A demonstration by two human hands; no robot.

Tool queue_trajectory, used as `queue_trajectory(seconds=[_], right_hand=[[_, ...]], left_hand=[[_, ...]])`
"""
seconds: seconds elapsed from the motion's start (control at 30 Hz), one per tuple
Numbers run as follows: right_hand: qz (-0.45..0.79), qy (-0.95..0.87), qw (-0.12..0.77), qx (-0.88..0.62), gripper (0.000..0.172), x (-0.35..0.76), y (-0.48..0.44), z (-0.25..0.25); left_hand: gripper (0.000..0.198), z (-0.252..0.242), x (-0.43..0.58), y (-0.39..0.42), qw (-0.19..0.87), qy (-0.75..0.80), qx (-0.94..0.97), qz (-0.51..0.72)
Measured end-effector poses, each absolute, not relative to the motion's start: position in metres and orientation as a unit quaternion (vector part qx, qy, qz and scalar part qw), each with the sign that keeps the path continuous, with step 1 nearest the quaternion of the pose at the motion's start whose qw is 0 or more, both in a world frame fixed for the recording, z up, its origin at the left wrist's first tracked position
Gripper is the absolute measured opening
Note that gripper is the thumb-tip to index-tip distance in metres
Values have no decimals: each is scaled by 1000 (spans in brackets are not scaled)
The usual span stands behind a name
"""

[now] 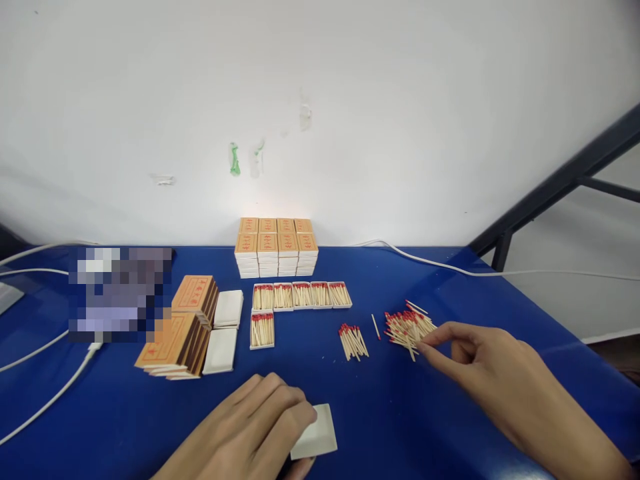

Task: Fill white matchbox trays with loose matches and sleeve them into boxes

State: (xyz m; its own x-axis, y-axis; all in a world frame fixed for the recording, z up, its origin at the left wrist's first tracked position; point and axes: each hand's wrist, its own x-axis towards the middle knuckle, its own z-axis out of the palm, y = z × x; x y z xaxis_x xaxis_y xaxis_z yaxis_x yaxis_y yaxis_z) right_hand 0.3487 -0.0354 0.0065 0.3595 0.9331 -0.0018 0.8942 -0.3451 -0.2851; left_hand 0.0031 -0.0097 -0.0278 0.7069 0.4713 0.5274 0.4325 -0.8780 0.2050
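Near the front edge, my left hand (267, 420) is closed on a white matchbox tray (320, 433), its fingers over the tray's left side. My right hand (480, 367) pinches thumb and forefinger together at the right edge of a loose pile of red-tipped matches (403, 327); which matches are between the fingertips is partly hidden. To the left of that pile lie a single match (376, 327) and a smaller bunch of matches (353, 342). Farther back, several trays filled with matches (303, 295) stand in a row, with one more filled tray (263, 331) in front at the left.
Closed matchboxes (277, 243) are stacked against the wall. At the left are stacks of orange matchbox sleeves (173, 340) beside stacked white trays (220, 350). A blurred-out object (120, 290) and white cables (55, 413) lie farther left on the blue table (320, 373).
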Motion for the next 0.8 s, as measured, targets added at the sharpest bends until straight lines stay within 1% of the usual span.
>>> queue_trajectory(seconds=[0.13, 0.27, 0.4, 0.5, 0.63, 0.8], right_hand=[[99, -542, 182, -814, 42, 345, -36, 13], [134, -523, 218, -813, 47, 328, -37, 22], [209, -558, 205, -777, 40, 307, -33, 24], [217, -577, 209, -759, 37, 297, -24, 22], [226, -604, 222, -731, 38, 291, -9, 20], [264, -600, 172, -735, 36, 293, -11, 16]], left_hand=[[22, -30, 4, -8, 21, 231, 920, 316], [21, -26, 6, -8, 31, 251, 924, 288], [20, -22, 5, -11, 31, 250, 923, 289], [22, -23, 4, -13, 31, 257, 920, 294], [23, -25, 2, -13, 31, 254, 922, 291], [21, -24, 1, -14, 31, 252, 928, 272]])
